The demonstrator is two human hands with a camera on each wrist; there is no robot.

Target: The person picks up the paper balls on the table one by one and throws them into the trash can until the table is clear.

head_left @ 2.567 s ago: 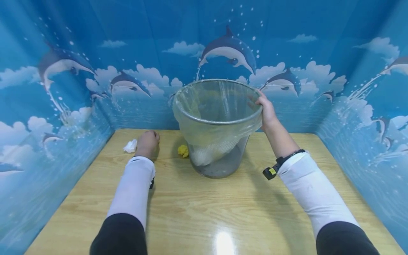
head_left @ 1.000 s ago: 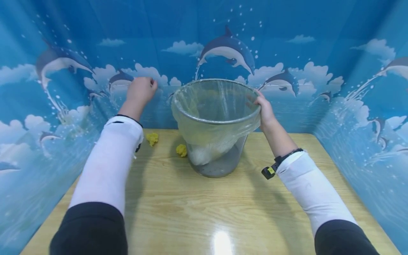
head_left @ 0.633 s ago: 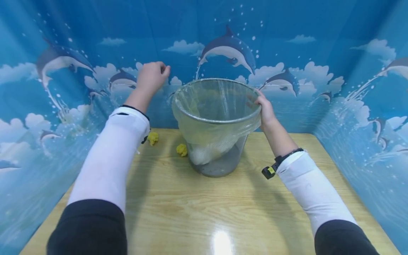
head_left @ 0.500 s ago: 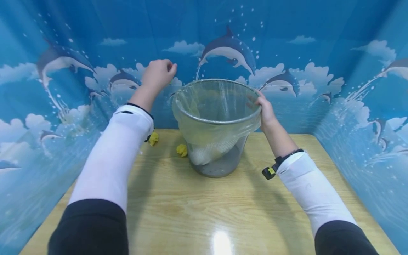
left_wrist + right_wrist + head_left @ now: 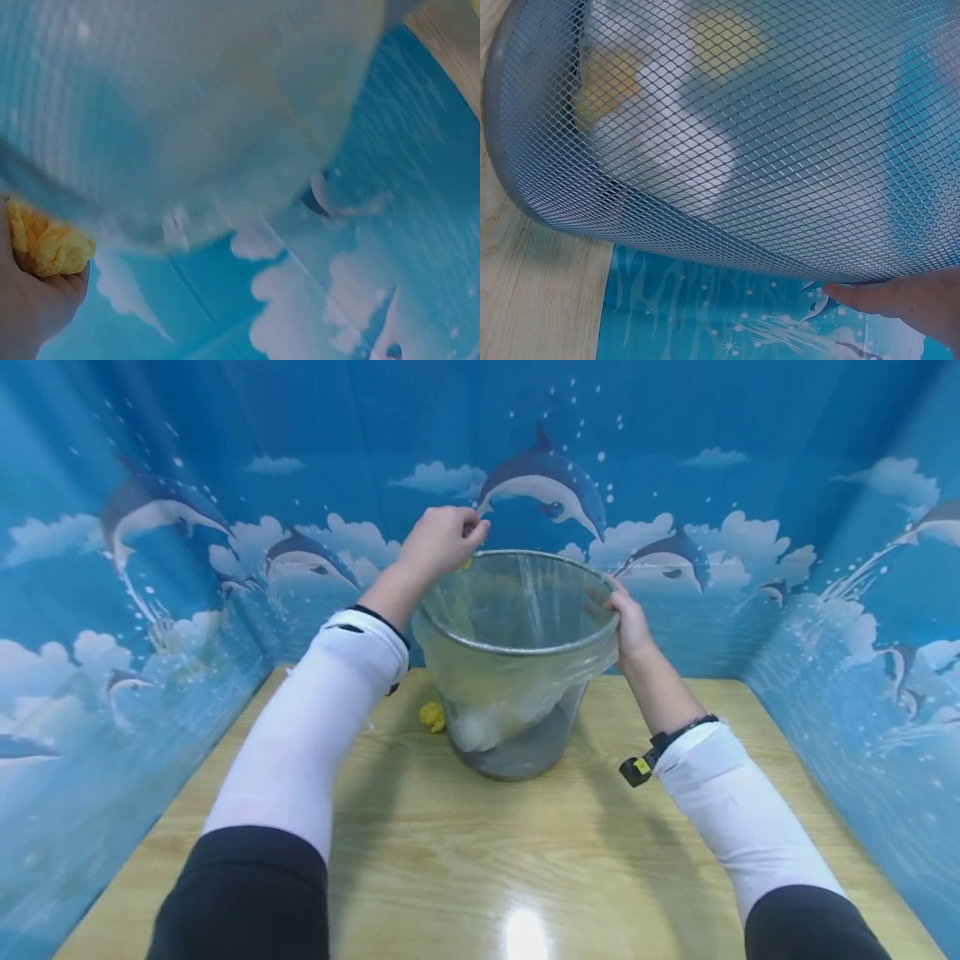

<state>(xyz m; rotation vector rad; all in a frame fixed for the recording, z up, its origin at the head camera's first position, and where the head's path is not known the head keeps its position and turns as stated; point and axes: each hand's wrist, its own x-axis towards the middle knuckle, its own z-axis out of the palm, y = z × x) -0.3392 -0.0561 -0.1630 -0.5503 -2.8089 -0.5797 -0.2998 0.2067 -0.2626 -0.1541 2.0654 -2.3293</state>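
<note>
A grey mesh wastebasket (image 5: 517,752) stands on the table, lined with a thin, see-through bag (image 5: 487,681) folded over its rim. My left hand (image 5: 444,539) is raised over the basket's left rim, fingers curled round a crumpled yellow paper ball (image 5: 51,241). Only a sliver of that ball shows beneath the hand in the head view. On the far side my right hand (image 5: 632,625) grips the rim, and its thumb lies along the mesh in the right wrist view. Crumpled white paper (image 5: 697,157) and yellow paper (image 5: 724,37) show through the mesh.
Another yellow paper ball (image 5: 432,717) lies on the wooden table (image 5: 465,860) at the basket's left foot. A dolphin-printed blue curtain (image 5: 337,443) encloses the back and sides. My left sleeve (image 5: 300,735) covers part of the table's left side.
My left hand has risen from the table's back left and travelled right to the basket's rim. The left sleeve now hides one yellow ball and the white crumpled piece. The right hand stays put.
</note>
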